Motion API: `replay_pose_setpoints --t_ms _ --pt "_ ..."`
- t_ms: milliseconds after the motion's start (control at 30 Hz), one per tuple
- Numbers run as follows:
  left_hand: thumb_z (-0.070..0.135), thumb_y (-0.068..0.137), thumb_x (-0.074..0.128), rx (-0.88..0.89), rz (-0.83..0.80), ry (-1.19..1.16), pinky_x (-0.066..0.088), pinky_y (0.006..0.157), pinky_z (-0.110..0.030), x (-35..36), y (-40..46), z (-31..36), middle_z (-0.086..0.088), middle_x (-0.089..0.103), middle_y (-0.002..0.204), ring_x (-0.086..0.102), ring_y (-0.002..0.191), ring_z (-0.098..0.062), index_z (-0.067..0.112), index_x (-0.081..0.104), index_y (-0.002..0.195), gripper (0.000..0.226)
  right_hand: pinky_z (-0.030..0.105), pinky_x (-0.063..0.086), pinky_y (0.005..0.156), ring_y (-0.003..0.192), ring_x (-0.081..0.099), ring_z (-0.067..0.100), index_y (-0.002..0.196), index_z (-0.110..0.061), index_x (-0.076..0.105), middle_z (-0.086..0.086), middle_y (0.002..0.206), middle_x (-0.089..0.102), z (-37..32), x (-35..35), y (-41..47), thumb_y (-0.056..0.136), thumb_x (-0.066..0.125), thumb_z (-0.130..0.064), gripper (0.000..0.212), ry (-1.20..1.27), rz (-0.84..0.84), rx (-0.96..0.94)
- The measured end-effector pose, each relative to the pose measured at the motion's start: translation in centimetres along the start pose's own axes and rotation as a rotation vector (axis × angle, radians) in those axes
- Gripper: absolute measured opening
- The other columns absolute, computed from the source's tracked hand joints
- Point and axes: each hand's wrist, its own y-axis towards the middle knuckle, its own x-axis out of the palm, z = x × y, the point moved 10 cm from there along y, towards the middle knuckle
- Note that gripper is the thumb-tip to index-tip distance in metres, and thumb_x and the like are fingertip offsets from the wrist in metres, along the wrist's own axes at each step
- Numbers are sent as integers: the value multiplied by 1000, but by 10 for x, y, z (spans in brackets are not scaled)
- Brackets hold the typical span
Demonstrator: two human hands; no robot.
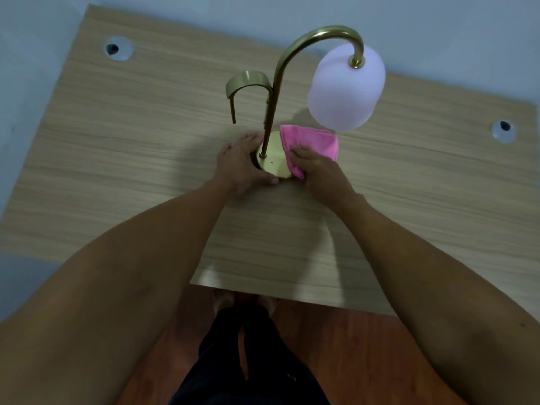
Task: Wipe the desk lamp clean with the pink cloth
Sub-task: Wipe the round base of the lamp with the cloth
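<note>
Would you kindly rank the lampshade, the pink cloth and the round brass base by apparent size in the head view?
1. lampshade, though it sits nearer the camera
2. pink cloth
3. brass base; both are partly covered by hands, so their order is unsure.

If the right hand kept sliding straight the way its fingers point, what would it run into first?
Probably the lamp's brass stem. The right hand presses the pink cloth on the round base, fingers aimed up-left toward the stem's foot. Depth is hard to judge; it might pass just beside.

Bare forearms, no sleeves; dark trousers [248,361].
</note>
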Motion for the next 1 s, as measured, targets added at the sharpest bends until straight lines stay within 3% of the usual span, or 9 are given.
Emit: replay_pose_setpoints --t_ms 167,400,500,633,700,767,833,900,1000 --pt "73 47 80 18 -16 16 21 122 -56 2 -1 1 6 44 159 30 152 -13 30 41 153 120 51 21 123 154 23 26 153 -14 40 5 164 33 -27 14 12 100 51 2 56 0 -38 -5" --pt "53 56 91 -9 -63 31 10 127 -51 2 -3 4 4 35 165 19 156 -14 25 34 157 119 47 22 123 152 30 27 148 -11 48 8 160 39 -3 3 -1 101 49 3 50 -12 31 61" --pt "53 49 89 -3 -158 -44 26 124 -51 1 0 0 4 43 159 35 150 -19 31 37 155 120 50 24 124 152 30 28 149 -11 47 8 161 38 -15 8 10 102 48 2 49 7 26 85" --pt "45 76 78 13 -162 -148 35 121 -45 -20 -5 9 0 44 160 42 146 -17 27 30 159 97 53 31 122 143 45 31 147 -15 51 11 155 47 -20 13 5 107 43 -9 41 -4 64 126" --pt "42 85 65 5 -138 -184 39 119 -42 -31 -7 19 -5 46 158 46 143 -19 21 35 157 81 51 37 119 124 60 28 134 -12 62 12 137 63 -36 8 -1 108 43 -18 32 79 89 138" --pt "53 84 57 22 -137 -186 47 112 -42 -38 -8 32 -6 57 149 57 134 -20 21 47 150 74 44 50 106 106 65 28 126 -10 65 13 123 68 -53 10 -2 108 45 -24 30 133 106 126" --pt "52 92 55 69 -136 -133 54 100 -44 -40 -10 44 -6 72 123 68 112 -22 17 67 128 51 32 54 98 126 58 27 144 -11 54 12 148 54 -64 14 -5 108 46 -22 38 92 69 100" --pt "42 100 53 101 -128 -92 55 85 -40 -40 -10 55 -7 74 97 69 90 -24 11 73 104 37 45 44 111 149 36 28 154 -13 41 8 165 31 -63 24 -8 104 52 -16 51 -85 16 -10" --pt "31 103 50 96 -137 -29 46 72 -35 -37 -9 58 -3 64 77 62 75 -21 12 65 87 29 54 42 111 150 33 28 153 -14 43 5 165 31 -37 24 -13 99 59 -12 56 -103 7 58"
